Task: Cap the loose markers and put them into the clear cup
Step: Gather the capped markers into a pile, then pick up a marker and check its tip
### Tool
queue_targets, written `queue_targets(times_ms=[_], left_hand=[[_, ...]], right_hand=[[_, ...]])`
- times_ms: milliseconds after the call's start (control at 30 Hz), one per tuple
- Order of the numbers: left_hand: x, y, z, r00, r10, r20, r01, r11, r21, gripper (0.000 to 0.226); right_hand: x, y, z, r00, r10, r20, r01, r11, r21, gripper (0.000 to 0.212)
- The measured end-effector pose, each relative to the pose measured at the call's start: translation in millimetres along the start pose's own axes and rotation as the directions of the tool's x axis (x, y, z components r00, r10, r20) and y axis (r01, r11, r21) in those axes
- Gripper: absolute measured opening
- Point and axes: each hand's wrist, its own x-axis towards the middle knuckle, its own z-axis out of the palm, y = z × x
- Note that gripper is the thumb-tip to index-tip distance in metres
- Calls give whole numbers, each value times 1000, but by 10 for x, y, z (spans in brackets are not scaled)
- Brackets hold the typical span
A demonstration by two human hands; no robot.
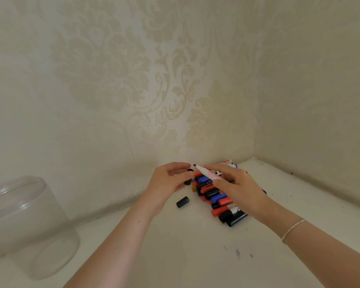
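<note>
My right hand grips an uncapped white marker with its dark tip pointing left. Close to that tip, my left hand pinches a black cap; cap and tip are a small gap apart. Under and behind my right hand lies a pile of markers with red, blue and black caps. One loose black cap rests on the white surface in front of my left hand. The clear cup stands at the far left, with nothing in it that I can see.
The white tabletop sits in a corner of two walls with pale patterned wallpaper. Small dark ink marks dot the surface near the front. A thin bracelet circles my right wrist.
</note>
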Motion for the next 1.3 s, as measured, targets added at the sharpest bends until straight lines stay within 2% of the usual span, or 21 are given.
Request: queue_targets(times_ms=[200,400,533,600,667,733,900,1100,1167,1233,1300], left_hand=[[9,71,71,986,162,-32,-153,967,203,18],[18,58,104,958,284,31,-270,863,428,25],[-2,44,192,896,384,224,-439,689,577,25],[-20,54,248,872,380,309,-489,655,576,22],[-24,77,285,875,339,345,-482,667,567,21],[-37,111,312,894,255,367,-427,732,531,22],[-140,215,506,892,160,424,-275,935,226,18],[-228,275,845,891,108,441,-143,989,47,13],[-241,255,958,878,81,471,-115,992,44,14],[-214,195,1030,884,55,465,-120,986,112,14],[-137,94,1049,928,52,369,-128,974,186,13]], right_hand=[[-44,-9,-56,1000,7,19,-7,1000,-3,41],[-85,7,-120,998,52,31,-46,986,-163,40],[-133,48,-146,996,75,40,-61,961,-268,38],[-160,46,-184,997,66,30,-53,948,-313,29],[-198,31,-253,998,52,22,-41,941,-335,23],[-248,11,-345,999,37,6,-33,946,-322,13],[-343,-84,-643,999,49,9,-45,966,-254,11],[-430,-237,-995,993,108,39,-93,957,-276,12],[-485,-199,-1067,989,145,39,-124,937,-326,14],[-548,-104,-1128,978,204,34,-173,897,-407,11],[-623,51,-1177,957,289,25,-238,831,-502,3]])
